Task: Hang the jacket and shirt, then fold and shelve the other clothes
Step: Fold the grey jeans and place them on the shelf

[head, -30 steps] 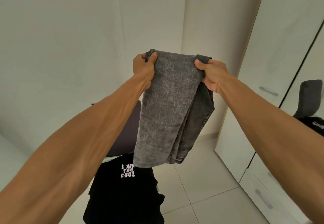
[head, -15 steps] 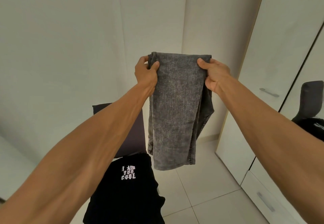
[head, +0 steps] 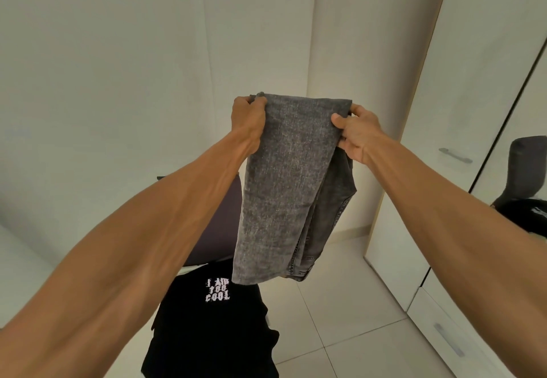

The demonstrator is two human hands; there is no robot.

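A pair of grey washed jeans (head: 284,188) hangs folded over in front of me at arm's length. My left hand (head: 247,123) grips the fold's upper left corner and my right hand (head: 355,131) grips its upper right corner. The front layer falls flat; a darker layer with a seam shows behind on the right. Below, a black T-shirt (head: 213,327) with white lettering is draped over a chair.
A dark chair back (head: 219,223) stands behind the T-shirt. White wardrobe doors and drawers with metal handles (head: 455,155) fill the right side, with a mirror (head: 527,170) at the far right. Pale floor tiles (head: 325,318) lie below.
The jeans swung left and then back right while hanging from both hands. Both hands have kept their hold on the top fold.
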